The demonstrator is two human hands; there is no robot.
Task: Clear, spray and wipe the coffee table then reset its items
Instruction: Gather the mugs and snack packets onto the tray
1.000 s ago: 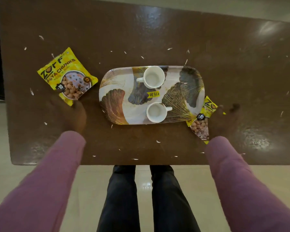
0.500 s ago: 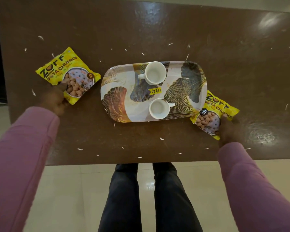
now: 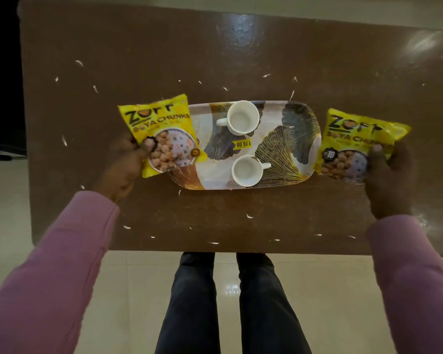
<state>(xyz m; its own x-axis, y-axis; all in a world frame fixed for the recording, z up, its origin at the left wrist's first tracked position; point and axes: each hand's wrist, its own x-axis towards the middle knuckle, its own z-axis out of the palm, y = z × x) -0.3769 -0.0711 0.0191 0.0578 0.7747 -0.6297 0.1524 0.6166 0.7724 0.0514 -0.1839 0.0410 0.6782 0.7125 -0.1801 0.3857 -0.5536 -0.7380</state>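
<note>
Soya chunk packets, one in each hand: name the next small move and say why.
Probably carry both packets off the table. The left hand grips the left packet, the right hand the right packet, and the tray with two cups sits among crumbs.

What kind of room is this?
Probably a living room at home: a low brown coffee table on a tiled floor, a serving tray with two white cups, and snack packets.

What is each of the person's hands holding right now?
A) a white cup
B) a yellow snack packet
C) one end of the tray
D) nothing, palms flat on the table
B: the left hand grips the left yellow packet and the right hand grips the right yellow packet, a thumb on each front.
</note>
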